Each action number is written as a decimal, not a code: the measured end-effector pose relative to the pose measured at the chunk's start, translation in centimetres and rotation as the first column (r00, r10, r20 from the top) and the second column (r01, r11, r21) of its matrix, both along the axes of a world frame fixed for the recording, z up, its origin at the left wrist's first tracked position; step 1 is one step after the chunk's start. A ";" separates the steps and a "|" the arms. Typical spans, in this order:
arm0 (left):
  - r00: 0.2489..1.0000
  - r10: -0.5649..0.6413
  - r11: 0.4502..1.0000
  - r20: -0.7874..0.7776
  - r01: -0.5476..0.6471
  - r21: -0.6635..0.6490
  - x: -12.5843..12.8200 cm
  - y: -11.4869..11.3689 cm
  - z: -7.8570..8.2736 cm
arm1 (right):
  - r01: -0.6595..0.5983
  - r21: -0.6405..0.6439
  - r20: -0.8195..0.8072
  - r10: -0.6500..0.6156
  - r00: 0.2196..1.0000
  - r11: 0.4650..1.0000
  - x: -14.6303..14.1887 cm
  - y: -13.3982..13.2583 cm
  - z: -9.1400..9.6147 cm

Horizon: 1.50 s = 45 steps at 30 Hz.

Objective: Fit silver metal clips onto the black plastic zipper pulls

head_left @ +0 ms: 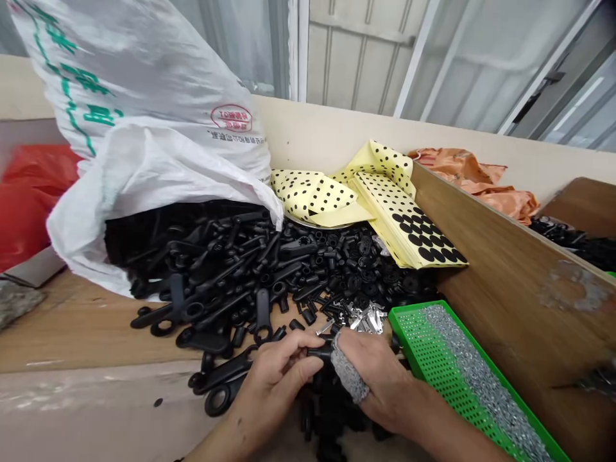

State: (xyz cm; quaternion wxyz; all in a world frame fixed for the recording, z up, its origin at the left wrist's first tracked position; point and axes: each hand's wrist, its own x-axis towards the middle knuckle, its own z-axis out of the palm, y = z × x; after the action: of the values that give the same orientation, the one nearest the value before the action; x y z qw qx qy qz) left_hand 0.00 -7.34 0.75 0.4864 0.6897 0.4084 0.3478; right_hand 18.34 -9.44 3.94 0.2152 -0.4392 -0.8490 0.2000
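Pinching one small black part between them, the left hand and right hand close together above the tabletop; a black parts heap lies behind, green tray touching right.

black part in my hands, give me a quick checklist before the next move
1. Grip on the small black part: ok, the left hand and the right hand both pinch it.
2. Grey finger sleeve on the right hand: ok, it is on.
3. Green tray of small metal pieces: ok, right beside the right hand.
4. Silvery clips: ok, lying just past the fingertips.
5. Which way the held part faces: cannot tell, the fingers cover most of it.
6. Pile of black parts on the bench: not ok, it spreads loose from the white sack up to the hands.
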 end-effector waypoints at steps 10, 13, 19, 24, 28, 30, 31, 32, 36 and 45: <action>0.882 0.144 0.788 0.449 0.172 -0.591 0.6 -0.6 -1.3 | -0.079 0.244 0.290 0.005 0.957 0.966 0.5 -0.5 -1.3; 0.895 0.144 0.798 0.421 0.147 -0.585 0.7 -0.8 -1.1 | -0.003 0.170 0.208 -0.033 0.978 0.985 0.3 -0.7 -1.3; 0.927 0.137 0.863 0.349 0.061 -0.501 0.8 -1.1 -0.6 | 0.028 -0.021 0.075 -0.026 0.997 0.999 0.1 -1.0 -1.1; 0.991 0.055 0.987 0.124 -0.035 -0.158 0.1 -1.2 -0.7 | 0.094 -0.266 -0.035 -0.107 0.994 0.959 0.2 -1.5 -1.0; 0.999 0.026 0.996 -0.018 -0.024 0.088 -0.4 -1.3 -0.9 | 0.130 -0.387 -0.121 -0.190 0.974 0.913 0.5 -2.0 -1.3; 1.000 0.017 0.997 -0.012 -0.016 0.077 -0.5 -1.3 -0.8 | 0.117 -0.402 -0.118 -0.178 0.977 0.908 0.7 -2.1 -1.3; 1.000 0.015 0.999 0.003 -0.015 0.042 -0.4 -1.3 -0.8 | 0.101 -0.396 -0.105 -0.154 0.983 0.913 0.7 -2.1 -1.2; 1.000 0.018 1.000 0.021 -0.018 0.002 -0.4 -1.2 -0.8 | 0.083 -0.381 -0.088 -0.125 0.988 0.921 0.7 -2.1 -1.1; 0.999 0.019 1.000 0.034 -0.018 -0.013 -0.3 -1.2 -1.0 | 0.071 -0.321 -0.012 -0.079 0.997 0.944 0.7 -1.8 -0.8; 0.998 -0.067 0.927 -0.001 0.063 0.369 -0.6 -1.4 -0.6 | 0.032 -0.486 -0.267 -0.184 0.946 0.873 0.1 -1.9 -2.3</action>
State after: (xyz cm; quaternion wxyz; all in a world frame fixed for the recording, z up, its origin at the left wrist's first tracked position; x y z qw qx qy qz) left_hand -0.62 -8.76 0.16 0.3621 0.7798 0.3100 0.4059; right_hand 18.40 -11.30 1.60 0.2402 -0.4895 -0.7040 0.4551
